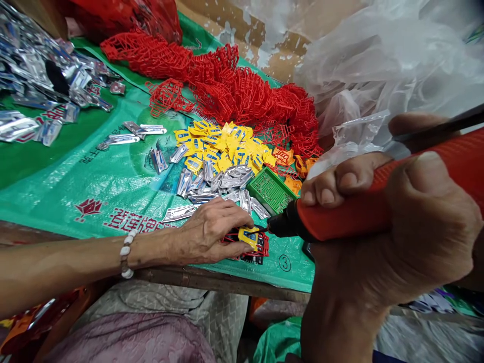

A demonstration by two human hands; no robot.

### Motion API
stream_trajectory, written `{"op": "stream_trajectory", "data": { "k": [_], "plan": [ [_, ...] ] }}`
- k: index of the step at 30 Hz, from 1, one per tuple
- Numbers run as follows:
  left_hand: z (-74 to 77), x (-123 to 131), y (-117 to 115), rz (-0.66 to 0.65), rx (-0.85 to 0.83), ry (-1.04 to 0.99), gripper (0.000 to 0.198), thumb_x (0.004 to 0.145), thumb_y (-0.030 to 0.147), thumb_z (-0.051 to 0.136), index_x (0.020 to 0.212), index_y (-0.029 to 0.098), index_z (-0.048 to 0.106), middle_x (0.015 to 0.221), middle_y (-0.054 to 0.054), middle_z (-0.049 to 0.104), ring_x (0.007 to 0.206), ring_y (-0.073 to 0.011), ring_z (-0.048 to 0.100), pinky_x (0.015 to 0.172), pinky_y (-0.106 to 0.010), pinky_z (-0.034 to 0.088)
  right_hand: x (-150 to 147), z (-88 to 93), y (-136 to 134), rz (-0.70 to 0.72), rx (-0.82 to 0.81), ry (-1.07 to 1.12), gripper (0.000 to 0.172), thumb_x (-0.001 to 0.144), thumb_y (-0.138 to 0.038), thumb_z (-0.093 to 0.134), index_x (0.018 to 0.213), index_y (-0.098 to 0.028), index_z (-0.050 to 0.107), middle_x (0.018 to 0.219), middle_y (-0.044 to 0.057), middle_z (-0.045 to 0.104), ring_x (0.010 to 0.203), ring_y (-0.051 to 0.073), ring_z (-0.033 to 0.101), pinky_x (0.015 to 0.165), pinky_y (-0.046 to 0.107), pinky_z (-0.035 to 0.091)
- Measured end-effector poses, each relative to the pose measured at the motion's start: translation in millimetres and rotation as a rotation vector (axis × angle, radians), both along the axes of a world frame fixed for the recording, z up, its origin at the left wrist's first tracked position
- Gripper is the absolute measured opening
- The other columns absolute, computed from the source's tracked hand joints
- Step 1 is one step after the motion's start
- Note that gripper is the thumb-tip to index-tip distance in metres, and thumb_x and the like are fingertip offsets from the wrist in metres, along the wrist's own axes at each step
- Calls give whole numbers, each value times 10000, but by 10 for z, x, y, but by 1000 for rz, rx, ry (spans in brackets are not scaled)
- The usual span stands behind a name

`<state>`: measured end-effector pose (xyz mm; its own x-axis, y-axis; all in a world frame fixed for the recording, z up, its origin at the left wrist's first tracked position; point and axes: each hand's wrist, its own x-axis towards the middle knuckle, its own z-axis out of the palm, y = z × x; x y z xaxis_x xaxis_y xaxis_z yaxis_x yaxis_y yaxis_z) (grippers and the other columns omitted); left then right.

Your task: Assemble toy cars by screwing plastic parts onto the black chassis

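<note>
My left hand [206, 233] lies on the green sheet and pinches a small toy piece [252, 243], red with a yellow-and-blue plate on top. My right hand [397, 237] is closed round the red handle of an electric screwdriver [363, 209]. Its black nose and tip [264, 229] touch the yellow plate of the toy piece. A white bead bracelet [126, 253] sits on my left wrist.
A green woven sheet [94, 176] covers the table. On it lie a pile of yellow plates [223, 146], silver pieces [212, 184], a small green tray [270, 190], red plastic frames [234, 85] and silver foil packets [41, 85]. Clear plastic bags [378, 65] lie at the right.
</note>
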<state>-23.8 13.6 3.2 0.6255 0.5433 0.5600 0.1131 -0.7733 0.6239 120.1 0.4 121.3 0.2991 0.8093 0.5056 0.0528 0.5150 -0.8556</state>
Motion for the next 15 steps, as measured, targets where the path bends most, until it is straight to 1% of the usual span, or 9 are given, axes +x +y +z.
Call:
{"op": "stream_trajectory", "data": {
  "k": [3,6,9,11,12,15],
  "plan": [
    [3,2,0,-3,4,0,277,987,371,600,1006,99,647,909,-89,714,857,-213,652,797,-316,472,-11,5,14,6,18,48,210,730,-289,700,576,-228,572,571,-45,491,462,97,443,401,281,393],
    [-4,7,3,-7,1,-7,286,995,384,581,998,106,651,901,-84,712,854,-209,648,802,-318,473,-31,11,37,-12,32,67,175,689,-275,711,580,-240,579,545,-60,501,440,95,441,383,271,391],
    [-10,13,5,-13,-19,15,287,1001,394,574,1004,118,651,912,-79,712,869,-204,648,817,-318,473,-54,30,41,-41,25,112,121,651,-237,715,645,-258,596,516,-81,513,420,102,428,372,266,391],
    [-11,14,4,-11,-13,19,292,1003,399,570,987,120,654,906,-77,711,866,-204,647,813,-318,471,-65,48,32,-49,4,119,123,655,-213,707,691,-262,601,511,-87,520,416,106,420,376,263,394],
    [-9,14,2,-9,-5,18,293,1003,399,571,975,119,655,901,-77,710,860,-204,646,809,-318,469,-67,56,25,-46,2,111,126,658,-207,706,684,-260,595,507,-89,517,410,104,413,375,261,389],
    [3,5,-5,7,23,20,303,1004,396,571,936,114,657,859,-71,693,826,-198,630,779,-308,465,-45,52,-2,-38,-2,77,175,669,-214,710,590,-243,556,508,-76,496,408,99,412,378,266,389]
  ]
}}
